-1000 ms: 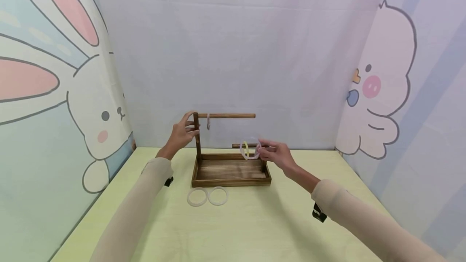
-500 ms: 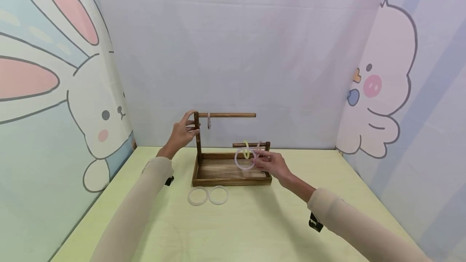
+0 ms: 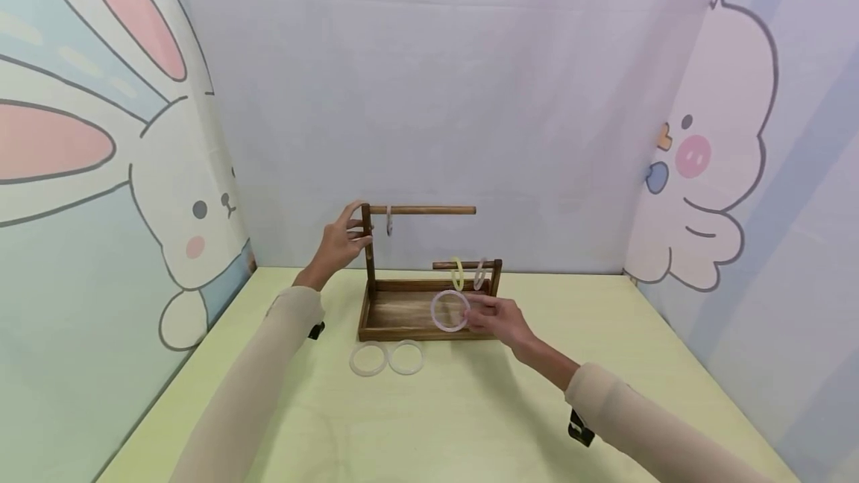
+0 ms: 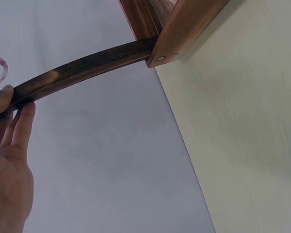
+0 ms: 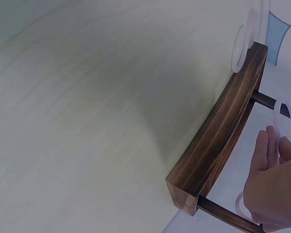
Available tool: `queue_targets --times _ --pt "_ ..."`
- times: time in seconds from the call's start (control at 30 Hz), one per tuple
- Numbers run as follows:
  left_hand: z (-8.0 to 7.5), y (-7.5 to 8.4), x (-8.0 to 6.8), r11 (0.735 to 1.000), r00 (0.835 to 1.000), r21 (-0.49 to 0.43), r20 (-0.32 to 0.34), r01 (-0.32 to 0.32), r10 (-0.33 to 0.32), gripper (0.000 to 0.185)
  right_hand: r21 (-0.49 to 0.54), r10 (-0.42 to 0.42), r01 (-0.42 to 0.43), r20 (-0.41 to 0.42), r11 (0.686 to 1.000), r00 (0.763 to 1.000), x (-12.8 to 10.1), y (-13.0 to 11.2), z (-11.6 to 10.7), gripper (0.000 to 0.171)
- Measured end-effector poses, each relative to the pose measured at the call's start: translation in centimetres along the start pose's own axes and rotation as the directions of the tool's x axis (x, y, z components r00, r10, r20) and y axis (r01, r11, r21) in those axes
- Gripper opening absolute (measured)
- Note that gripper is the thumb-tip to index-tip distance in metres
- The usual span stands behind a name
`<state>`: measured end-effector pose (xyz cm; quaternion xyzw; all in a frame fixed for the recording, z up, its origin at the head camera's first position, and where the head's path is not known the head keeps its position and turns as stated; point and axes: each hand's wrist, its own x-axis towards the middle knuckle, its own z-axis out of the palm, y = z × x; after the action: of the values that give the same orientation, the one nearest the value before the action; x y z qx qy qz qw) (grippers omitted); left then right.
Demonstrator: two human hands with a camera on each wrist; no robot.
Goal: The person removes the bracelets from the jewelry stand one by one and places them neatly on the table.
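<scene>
- The right hand (image 3: 499, 317) pinches a pale ring (image 3: 449, 311), now off the low rail (image 3: 463, 265) and lowered to mid-frame before the wooden stand (image 3: 429, 332)
- The left hand (image 3: 338, 241) still grips the tall post (image 3: 366, 244)
- Two rings (image 3: 387, 358) lie on the yellow-green table (image 3: 429, 423); cartoon backdrops surround

Bright even light, soft shadows, edges warped

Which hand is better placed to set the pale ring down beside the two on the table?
Right hand: it already pinches the pale ring near them; the left hand grips the stand's post.
</scene>
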<state>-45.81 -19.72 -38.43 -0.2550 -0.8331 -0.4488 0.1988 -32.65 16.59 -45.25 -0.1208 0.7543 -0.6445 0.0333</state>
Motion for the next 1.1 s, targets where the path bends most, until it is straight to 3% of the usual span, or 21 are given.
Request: queue_targets --times 0.33,1.1 --pt "0.1 0.1 0.1 1.0 1.0 0.01 -0.001 -0.015 0.015 0.082 0.068 0.023 -0.025 0.025 0.997 0.999 -0.8 1.8 0.9 0.048" --pt "-0.1 0.2 0.0 1.0 1.0 0.01 0.0 -0.014 0.014 0.082 0.039 0.046 -0.049 0.092 0.998 0.995 -2.1 4.0 1.6 0.045"
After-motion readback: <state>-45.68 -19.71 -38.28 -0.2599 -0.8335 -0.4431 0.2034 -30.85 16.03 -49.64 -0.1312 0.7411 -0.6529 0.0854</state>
